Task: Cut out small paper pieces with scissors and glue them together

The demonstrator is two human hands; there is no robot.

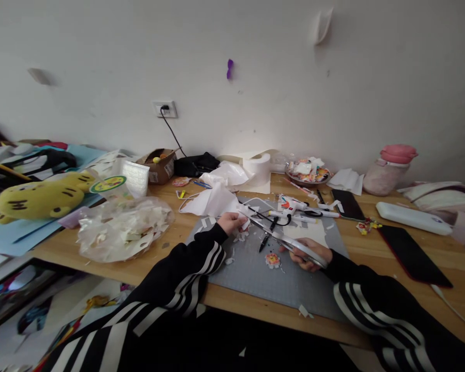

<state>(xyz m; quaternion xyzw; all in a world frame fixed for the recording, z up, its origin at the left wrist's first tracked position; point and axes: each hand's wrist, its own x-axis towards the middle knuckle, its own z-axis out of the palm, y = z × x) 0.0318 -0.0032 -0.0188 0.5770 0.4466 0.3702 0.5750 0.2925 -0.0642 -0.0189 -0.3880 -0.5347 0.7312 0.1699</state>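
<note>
My left hand [232, 223] is closed on the edge of a thin white sheet [209, 201], above the grey cutting mat [232, 274]. My right hand [310, 254] grips long grey scissors [282, 238], whose blades point left toward the sheet at my left fingers. Whether the blades touch the sheet I cannot make out. Below the scissors a small orange-and-pink paper cutout [273, 260] lies on the mat. Beside it rests a black pen [268, 235]. A white glue gun [290, 204] with a black cable lies just behind the scissors.
White paper scraps [229, 258] are scattered over the mat. Left stand a clear plastic bag [120, 232] and a yellow plush toy [42, 196]. Behind are a paper roll [258, 170] and a bowl of cutouts [309, 171]. Two phones, one dark tablet-like [414, 256], and a pink-lidded jar [389, 170] stand right.
</note>
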